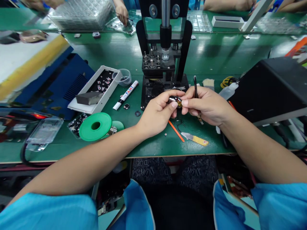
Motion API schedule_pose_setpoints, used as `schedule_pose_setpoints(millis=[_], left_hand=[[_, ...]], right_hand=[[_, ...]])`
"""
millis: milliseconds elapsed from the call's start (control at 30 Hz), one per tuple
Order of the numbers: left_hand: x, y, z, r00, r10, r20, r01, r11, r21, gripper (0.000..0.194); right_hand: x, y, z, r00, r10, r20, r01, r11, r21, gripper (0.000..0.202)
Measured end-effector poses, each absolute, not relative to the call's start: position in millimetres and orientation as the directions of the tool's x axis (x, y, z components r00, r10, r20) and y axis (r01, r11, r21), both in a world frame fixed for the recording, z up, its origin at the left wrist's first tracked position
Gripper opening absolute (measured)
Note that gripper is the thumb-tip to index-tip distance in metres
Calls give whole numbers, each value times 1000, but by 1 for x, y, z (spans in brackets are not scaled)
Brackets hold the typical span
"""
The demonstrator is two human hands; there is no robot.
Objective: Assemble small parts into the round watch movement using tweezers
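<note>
My left hand (153, 113) is closed, with thumb and fingers pinching a small shiny dark part (176, 100) that shows gold-coloured pieces inside. From the other side, my right hand (209, 103) meets it with thumb and forefinger at the part's edge. A slim black pair of tweezers (195, 84) is tucked in the right hand, one end sticking up above the fingers. Both hands are just in front of a black press (157, 68). Below them on the green bench lie an orange stick (176, 131) and a yellow-handled blade (195, 139).
Left are a green spool (88, 127), a paint marker (126, 95), a white tray (96, 107) of small parts, a clear cup (125, 77) and a blue machine (74, 80). A black box (266, 86) and a brush (208, 83) are right. Across the bench, a co-worker's hand (122, 13) touches clear packaging.
</note>
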State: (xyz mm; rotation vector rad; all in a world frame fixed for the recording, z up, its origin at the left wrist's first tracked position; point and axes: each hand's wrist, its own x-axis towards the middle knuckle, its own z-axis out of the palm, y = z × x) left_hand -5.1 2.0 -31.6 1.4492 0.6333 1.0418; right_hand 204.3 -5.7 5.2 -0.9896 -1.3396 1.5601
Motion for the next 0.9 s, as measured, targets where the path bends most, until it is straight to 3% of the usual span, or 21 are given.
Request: schedule_pose_setpoints(millis=[200, 367, 567, 900], left_hand=[[-5, -1, -26, 430, 852, 298, -78, -294, 953, 19], [-3, 0, -29, 440, 874, 207, -160, -150, 976, 17], [0, 1, -32, 465, 877, 122, -309, 31, 951, 37], [-1, 1, -29, 484, 864, 135, -351, 50, 935, 41]], right_hand=[[202, -7, 7, -307, 948, -88, -75, -117, -990, 28], [201, -6, 8, -295, 951, -90, -71, -116, -991, 27], [205, -4, 8, -340, 935, -101, -110, -146, -983, 29], [212, 0, 4, -427, 902, -71, -125, -136, -983, 41]])
